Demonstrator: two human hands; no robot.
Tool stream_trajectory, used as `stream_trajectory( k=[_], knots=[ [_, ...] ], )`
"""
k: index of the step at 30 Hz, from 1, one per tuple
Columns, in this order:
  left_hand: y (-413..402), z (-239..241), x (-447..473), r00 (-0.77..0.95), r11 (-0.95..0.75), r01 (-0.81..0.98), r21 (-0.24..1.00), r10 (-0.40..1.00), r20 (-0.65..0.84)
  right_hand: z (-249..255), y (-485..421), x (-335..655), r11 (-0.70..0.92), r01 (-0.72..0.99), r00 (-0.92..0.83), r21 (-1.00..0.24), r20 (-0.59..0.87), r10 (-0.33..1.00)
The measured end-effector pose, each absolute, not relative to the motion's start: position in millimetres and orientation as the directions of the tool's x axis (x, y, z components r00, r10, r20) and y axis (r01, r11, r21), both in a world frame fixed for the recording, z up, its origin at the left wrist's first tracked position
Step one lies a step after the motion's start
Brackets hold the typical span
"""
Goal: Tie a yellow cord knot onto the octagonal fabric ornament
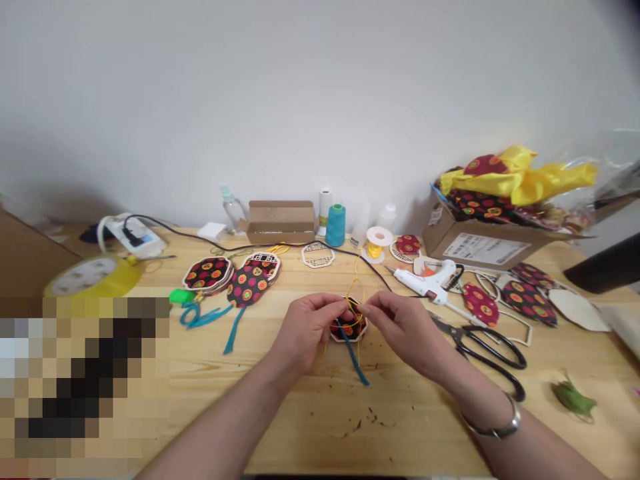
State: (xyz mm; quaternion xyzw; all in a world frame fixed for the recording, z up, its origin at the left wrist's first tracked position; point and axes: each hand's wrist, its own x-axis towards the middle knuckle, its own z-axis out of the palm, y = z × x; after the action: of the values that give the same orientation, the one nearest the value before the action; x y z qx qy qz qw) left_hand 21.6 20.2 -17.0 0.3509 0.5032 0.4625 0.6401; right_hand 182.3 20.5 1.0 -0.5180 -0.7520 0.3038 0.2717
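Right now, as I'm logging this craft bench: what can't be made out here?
Head view only:
The red-dotted black fabric disc: largely covered by left hand and right hand.
The thin yellow cord at fingertips: too fine to tell any knot.
The wooden table, lower left: pixelated blur.

A red-dotted black ornament (349, 330) lies flat, yellow cord (357, 317) looped above it, teal tassel (357, 363) trailing nearward.
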Motion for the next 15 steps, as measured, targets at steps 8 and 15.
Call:
stream_trajectory(
  k=[8, 15],
  knots=[
    [19.0, -18.5, 19.4, 0.137, 0.384, -0.394, 0.835, 0.923, -0.36, -19.9, -2.2, 165.7, 0.753, 0.641, -0.645, -0.15, 0.426, 0.634],
    [23.2, -19.5, 16.8, 0.187, 0.429, -0.519, 0.74, 0.901, -0.391, -14.3, -3.7, 165.4, 0.887, 0.437, -0.834, -0.147, 0.303, 0.461]
  ],
)
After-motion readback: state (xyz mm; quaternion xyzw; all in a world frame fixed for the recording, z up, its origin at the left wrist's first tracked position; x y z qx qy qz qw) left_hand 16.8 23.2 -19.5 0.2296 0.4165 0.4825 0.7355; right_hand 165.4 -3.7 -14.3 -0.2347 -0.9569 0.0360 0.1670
